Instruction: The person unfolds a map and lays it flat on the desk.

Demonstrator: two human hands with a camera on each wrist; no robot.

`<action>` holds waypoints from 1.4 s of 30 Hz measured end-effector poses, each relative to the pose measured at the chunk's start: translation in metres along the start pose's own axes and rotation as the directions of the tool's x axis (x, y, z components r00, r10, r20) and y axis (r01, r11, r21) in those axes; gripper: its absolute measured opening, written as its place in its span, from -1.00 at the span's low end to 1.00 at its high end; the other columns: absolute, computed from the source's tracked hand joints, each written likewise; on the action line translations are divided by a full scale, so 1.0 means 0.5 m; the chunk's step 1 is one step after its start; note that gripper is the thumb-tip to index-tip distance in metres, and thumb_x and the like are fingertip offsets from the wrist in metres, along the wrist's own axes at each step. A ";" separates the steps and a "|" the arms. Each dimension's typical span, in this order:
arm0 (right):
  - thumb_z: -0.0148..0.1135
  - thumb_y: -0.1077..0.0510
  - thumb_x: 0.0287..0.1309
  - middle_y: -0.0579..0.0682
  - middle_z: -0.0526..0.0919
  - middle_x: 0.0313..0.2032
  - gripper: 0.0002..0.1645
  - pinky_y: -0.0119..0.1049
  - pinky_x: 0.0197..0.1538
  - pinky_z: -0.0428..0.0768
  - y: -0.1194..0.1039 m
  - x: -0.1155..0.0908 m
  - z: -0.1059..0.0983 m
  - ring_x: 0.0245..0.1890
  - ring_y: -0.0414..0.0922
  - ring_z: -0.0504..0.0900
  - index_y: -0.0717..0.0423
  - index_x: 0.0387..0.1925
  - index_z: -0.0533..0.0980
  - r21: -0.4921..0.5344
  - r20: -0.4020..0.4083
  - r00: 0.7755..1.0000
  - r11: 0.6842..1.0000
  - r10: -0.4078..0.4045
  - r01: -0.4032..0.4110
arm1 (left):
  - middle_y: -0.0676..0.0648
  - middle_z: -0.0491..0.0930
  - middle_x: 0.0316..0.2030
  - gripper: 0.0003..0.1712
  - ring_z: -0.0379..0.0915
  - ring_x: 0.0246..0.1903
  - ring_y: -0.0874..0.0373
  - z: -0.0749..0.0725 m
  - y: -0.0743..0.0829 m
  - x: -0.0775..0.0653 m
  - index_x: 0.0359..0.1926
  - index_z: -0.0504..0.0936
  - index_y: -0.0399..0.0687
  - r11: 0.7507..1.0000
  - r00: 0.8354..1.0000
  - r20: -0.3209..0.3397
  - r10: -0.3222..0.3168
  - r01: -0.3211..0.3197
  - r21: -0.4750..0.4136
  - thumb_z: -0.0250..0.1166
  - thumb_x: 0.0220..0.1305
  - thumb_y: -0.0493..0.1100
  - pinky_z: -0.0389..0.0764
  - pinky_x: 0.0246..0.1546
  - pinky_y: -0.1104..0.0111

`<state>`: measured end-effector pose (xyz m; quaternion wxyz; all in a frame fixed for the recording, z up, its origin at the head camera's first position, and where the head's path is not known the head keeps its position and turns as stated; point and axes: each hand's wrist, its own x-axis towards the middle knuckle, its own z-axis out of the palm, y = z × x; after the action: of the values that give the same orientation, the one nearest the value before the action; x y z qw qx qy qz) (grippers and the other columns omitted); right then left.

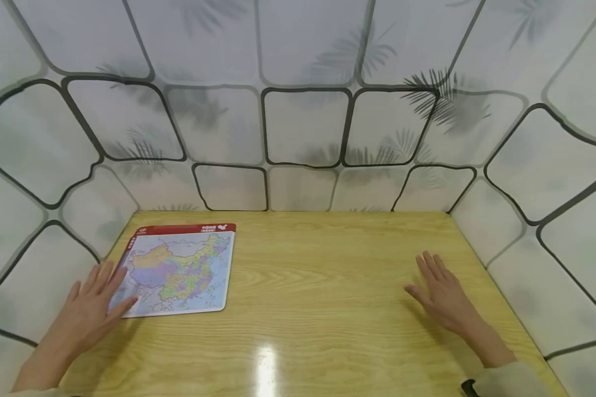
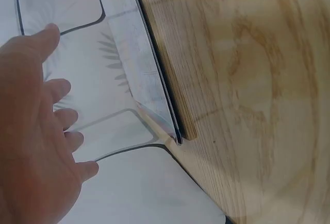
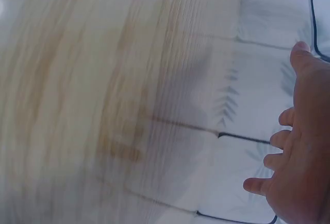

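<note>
A flat map board [image 1: 179, 270] with a red top border and rounded corners lies on the left part of the table. It shows a coloured map of China with a pale blue sea. My left hand [image 1: 86, 314] is over its left lower edge, fingers straight and thumb spread, hiding that corner. From the left wrist view, the board [image 2: 142, 54] appears nearly edge-on, apart from the fingers of the left hand [image 2: 31, 131]. On the far right, my right hand [image 1: 444, 298] hovers palm down with straight fingers and holds nothing. Its shadow falls on the wood beneath.
The wood-grain table [image 1: 318, 286] reaches back to a pale wall covering [image 1: 303, 127] with dark rounded outlines and leaf prints. Similar side walls close it in on the left and right. A bright reflection shines near the table's front. A dark band shows at my right cuff [image 1: 511, 380].
</note>
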<state>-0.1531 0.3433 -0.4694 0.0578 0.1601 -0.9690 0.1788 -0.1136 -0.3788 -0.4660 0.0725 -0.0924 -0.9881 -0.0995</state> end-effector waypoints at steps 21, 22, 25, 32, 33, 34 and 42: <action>0.15 -0.18 0.49 0.30 -0.01 0.59 -0.02 0.33 0.46 0.15 -0.214 0.088 0.070 0.59 0.25 -0.09 0.36 0.58 0.04 0.052 0.085 0.975 0.978 -0.206 0.202 | -0.69 -0.15 0.45 -0.14 -0.32 0.45 -0.65 0.012 -0.029 0.018 0.55 0.00 -0.48 0.993 0.996 0.020 -0.084 0.085 -0.086 0.05 0.62 0.09 -0.02 0.32 -0.47; 0.15 -0.18 0.49 0.30 -0.01 0.59 -0.02 0.32 0.47 0.15 -0.226 0.094 0.074 0.59 0.25 -0.08 0.36 0.58 0.03 0.054 0.089 0.971 0.975 -0.221 0.216 | -0.70 -0.13 0.45 -0.14 -0.30 0.44 -0.66 0.012 -0.029 0.019 0.54 0.01 -0.50 0.993 0.996 0.015 -0.083 0.084 -0.082 0.06 0.62 0.09 0.00 0.31 -0.47; 0.13 -0.20 0.50 0.28 -0.01 0.59 -0.02 0.30 0.47 0.17 -0.261 0.112 0.091 0.60 0.22 -0.08 0.34 0.59 0.03 0.050 0.105 0.961 0.966 -0.256 0.252 | -0.70 -0.11 0.44 -0.15 -0.23 0.43 -0.67 0.014 -0.031 0.021 0.52 0.04 -0.52 0.994 0.997 0.007 -0.083 0.083 -0.074 0.08 0.61 0.07 0.07 0.28 -0.48; 0.00 -0.28 0.54 0.29 0.05 0.58 -0.04 0.23 0.46 0.25 -0.354 0.150 0.126 0.59 0.22 -0.02 0.32 0.58 0.07 0.044 0.169 0.920 0.936 -0.353 0.350 | -0.69 -0.15 0.45 -0.13 -0.17 0.41 -0.67 0.016 -0.041 0.026 0.52 -0.01 -0.55 0.988 0.994 0.034 -0.100 0.104 -0.112 0.11 0.60 0.04 0.09 0.27 -0.47; -0.01 -0.29 0.54 0.28 0.06 0.58 -0.05 0.22 0.46 0.26 -0.368 0.156 0.131 0.59 0.21 -0.02 0.32 0.58 0.08 0.039 0.182 0.914 0.932 -0.362 0.361 | -0.69 -0.16 0.45 -0.12 -0.16 0.40 -0.67 0.015 -0.042 0.028 0.52 -0.02 -0.55 0.987 0.993 0.044 -0.107 0.112 -0.115 0.11 0.60 0.04 0.10 0.27 -0.47; -0.03 -0.29 0.54 0.27 0.07 0.58 -0.06 0.21 0.46 0.27 -0.381 0.162 0.135 0.59 0.20 -0.01 0.31 0.58 0.09 0.035 0.193 0.909 0.928 -0.369 0.370 | -0.70 -0.16 0.45 -0.12 -0.14 0.40 -0.67 0.014 -0.042 0.029 0.52 -0.02 -0.57 0.986 0.993 0.048 -0.111 0.116 -0.118 0.11 0.59 0.03 0.11 0.26 -0.46; -0.05 -0.31 0.55 0.16 0.12 0.58 -0.10 0.13 0.49 0.26 -0.468 0.199 0.166 0.60 0.09 0.03 0.22 0.58 0.15 0.021 0.282 0.895 0.935 -0.344 0.353 | -0.77 -0.09 0.37 -0.11 -0.10 0.34 -0.71 0.020 -0.042 0.036 0.45 -0.04 -0.71 0.979 0.984 0.114 -0.139 0.154 -0.132 0.14 0.58 -0.04 0.11 0.26 -0.46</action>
<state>-0.1742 0.0773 -0.4528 -0.0469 0.3538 -0.9256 0.1258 -0.1366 -0.3937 -0.4764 0.0064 -0.0293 -0.9852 -0.1689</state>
